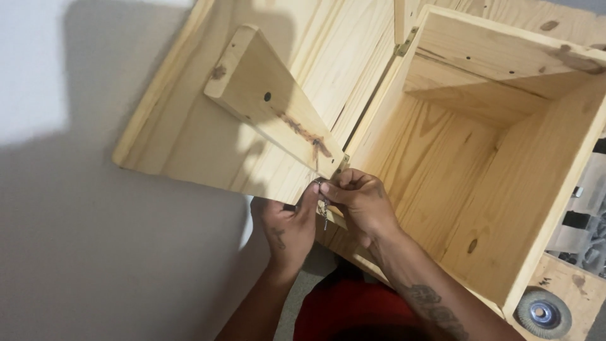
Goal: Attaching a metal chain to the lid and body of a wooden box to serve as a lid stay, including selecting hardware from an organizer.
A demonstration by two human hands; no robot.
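Your lid (208,126) lies swung open to the left on the pale floor (76,240), its batten (271,104) facing up, joined to the box (480,164) along the hinged edge. A small metal fitting (324,205), a screw or hinge part as far as I can tell, sits at the near corner where lid meets box, and both hands meet there.

The risk, as I judge it: the fitting is tiny and pinched over a gap, so a slip could drop it into the box or under the lid; and the lid could shift if you lean on it.

Your left hand (287,227) has its fingers nearly closed, thumb and forefinger pinching the fitting from below. Your right hand (360,199) curls tight over the same spot, fingertips on the fitting. A round disc (541,312) lies at the right.
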